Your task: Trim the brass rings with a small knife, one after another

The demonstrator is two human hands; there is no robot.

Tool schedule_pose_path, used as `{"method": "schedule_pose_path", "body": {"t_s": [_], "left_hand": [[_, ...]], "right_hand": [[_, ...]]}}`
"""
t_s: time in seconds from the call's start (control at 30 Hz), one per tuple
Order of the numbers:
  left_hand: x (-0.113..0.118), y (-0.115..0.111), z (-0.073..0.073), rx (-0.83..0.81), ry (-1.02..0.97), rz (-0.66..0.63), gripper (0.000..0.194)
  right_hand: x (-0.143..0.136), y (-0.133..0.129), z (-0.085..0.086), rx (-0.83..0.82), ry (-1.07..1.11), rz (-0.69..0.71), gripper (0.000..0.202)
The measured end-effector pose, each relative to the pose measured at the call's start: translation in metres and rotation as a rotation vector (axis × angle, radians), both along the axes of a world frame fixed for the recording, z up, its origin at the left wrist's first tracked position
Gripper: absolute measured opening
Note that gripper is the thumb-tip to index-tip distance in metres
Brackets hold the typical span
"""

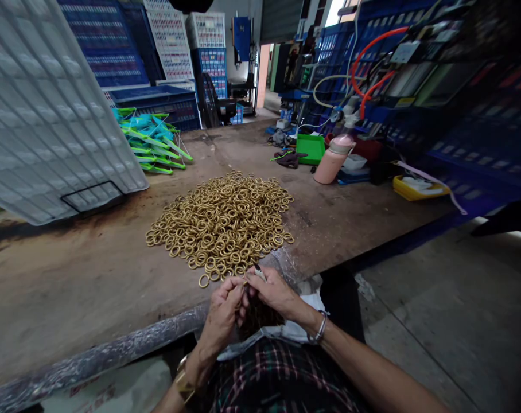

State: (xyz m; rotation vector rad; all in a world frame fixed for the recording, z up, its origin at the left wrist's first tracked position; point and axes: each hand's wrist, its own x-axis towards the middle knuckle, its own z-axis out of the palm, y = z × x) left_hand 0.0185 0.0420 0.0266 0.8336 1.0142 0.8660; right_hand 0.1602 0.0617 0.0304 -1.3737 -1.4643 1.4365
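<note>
A heap of brass-coloured rings (226, 218) lies spread on the worktable just beyond my hands. At the table's near edge, my left hand (224, 304) is closed in a pinch on a small ring (245, 283), seen only as a thin yellowish edge. My right hand (278, 293) meets it there, its fingers wrapped round a small pale tool (259, 273) with a dark end; its working part is hidden by the fingers. Beneath both hands is an open pale bag (292, 331) on my lap, its contents dark and hard to make out.
A large whitish crate (58, 115) stands on the left of the brown worktable (114, 264), beside green and turquoise plastic pieces (155, 140). Farther right are a pink bottle (333, 160), a green tray (311, 149) and a yellow dish (419, 187). Stacked crates and a fan (215, 103) stand behind.
</note>
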Motion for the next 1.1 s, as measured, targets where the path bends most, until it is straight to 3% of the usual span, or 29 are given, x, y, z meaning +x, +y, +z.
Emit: {"method": "schedule_pose_path", "body": {"t_s": [0.17, 0.37, 0.6, 1.1], "left_hand": [[0.002, 0.001, 0.005, -0.049, -0.081, 0.045, 0.034], [0.002, -0.002, 0.005, -0.101, -0.160, 0.094, 0.031], [0.001, -0.001, 0.003, -0.114, -0.180, 0.128, 0.033], [0.001, -0.002, -0.005, -0.058, -0.105, 0.125, 0.036]], "right_hand": [[-0.001, 0.000, -0.005, -0.021, 0.051, 0.038, 0.034], [-0.001, 0.003, -0.005, 0.079, -0.079, -0.079, 0.019], [-0.005, -0.005, -0.007, 0.299, -0.402, 0.074, 0.014], [-0.006, -0.010, -0.010, 0.387, -0.698, 0.165, 0.018]]}}
